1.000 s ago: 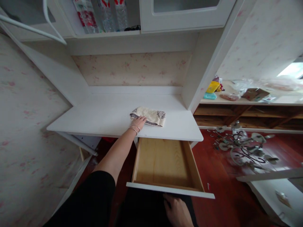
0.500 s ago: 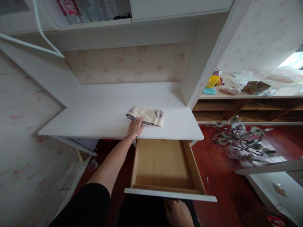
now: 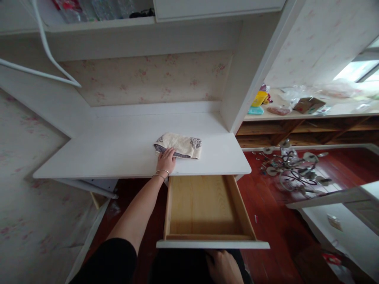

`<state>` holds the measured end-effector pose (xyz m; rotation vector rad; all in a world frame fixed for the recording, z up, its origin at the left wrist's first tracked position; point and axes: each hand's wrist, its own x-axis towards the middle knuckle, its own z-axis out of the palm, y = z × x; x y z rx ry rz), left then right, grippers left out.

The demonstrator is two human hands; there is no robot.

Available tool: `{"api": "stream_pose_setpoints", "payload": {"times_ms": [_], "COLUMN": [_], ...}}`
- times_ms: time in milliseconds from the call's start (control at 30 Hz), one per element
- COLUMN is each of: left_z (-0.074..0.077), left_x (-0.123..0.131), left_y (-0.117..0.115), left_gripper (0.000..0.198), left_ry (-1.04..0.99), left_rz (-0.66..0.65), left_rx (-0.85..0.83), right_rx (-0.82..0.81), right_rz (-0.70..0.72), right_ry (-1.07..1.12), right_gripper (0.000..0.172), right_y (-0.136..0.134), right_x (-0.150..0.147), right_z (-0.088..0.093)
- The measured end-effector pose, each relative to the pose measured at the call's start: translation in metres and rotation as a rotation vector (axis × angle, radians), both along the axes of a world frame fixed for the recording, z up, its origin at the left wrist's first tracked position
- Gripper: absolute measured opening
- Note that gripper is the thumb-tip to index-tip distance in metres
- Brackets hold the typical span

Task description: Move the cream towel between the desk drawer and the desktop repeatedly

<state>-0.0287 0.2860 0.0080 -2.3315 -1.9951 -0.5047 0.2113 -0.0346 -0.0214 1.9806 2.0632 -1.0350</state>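
A folded cream cloth (image 3: 182, 144) with a dark grey pattern and a dark underside lies on the white desktop (image 3: 118, 146). My left hand (image 3: 166, 159) rests at its front edge, fingers stretched out flat over the fold. Below the desk, a pulled-out wooden drawer (image 3: 204, 205) shows its bare bottom board. My right hand (image 3: 225, 266) is low in front, right at the underside of the drawer's white front panel (image 3: 213, 244). The panel hides its fingertips, so its grip cannot be made out.
A white cable (image 3: 44, 43) hangs at the upper left, below a shelf with plastic bottles (image 3: 103, 10). To the right, a chandelier (image 3: 296, 167) lies on the red floor. Behind it, a low shelf unit (image 3: 275, 128) carries bags and a cardboard box (image 3: 309, 105).
The view has shifted slightly, so the desk sits a little further left in the picture. My left hand stays at the cloth, and my right hand stays below the drawer front.
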Motion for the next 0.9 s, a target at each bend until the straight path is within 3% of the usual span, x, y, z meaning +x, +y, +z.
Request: {"api": "stream_pose_setpoints", "payload": {"times_ms": [200, 400, 700, 900], "left_z": [-0.002, -0.003, 0.018, 0.019], "left_x": [-0.001, 0.003, 0.008, 0.014], "left_y": [0.000, -0.001, 0.001, 0.016], "left_gripper": [0.047, 0.046, 0.047, 0.056], "left_ry": [-0.002, 0.019, 0.162, 0.250], "left_rz": [-0.001, 0.014, -0.053, -0.116], "left_rx": [0.017, -0.006, -0.019, -0.071], "right_rx": [-0.016, -0.035, -0.010, 0.018], "right_rz": [0.046, 0.061, 0.065, 0.117], "right_ry": [-0.047, -0.070, -0.032, -0.062], "right_gripper": [0.045, 0.052, 0.054, 0.051], "right_y": [-0.005, -0.016, -0.022, -0.020], "right_x": [0.001, 0.004, 0.008, 0.010], "right_z": [-0.009, -0.005, -0.007, -0.010]}}
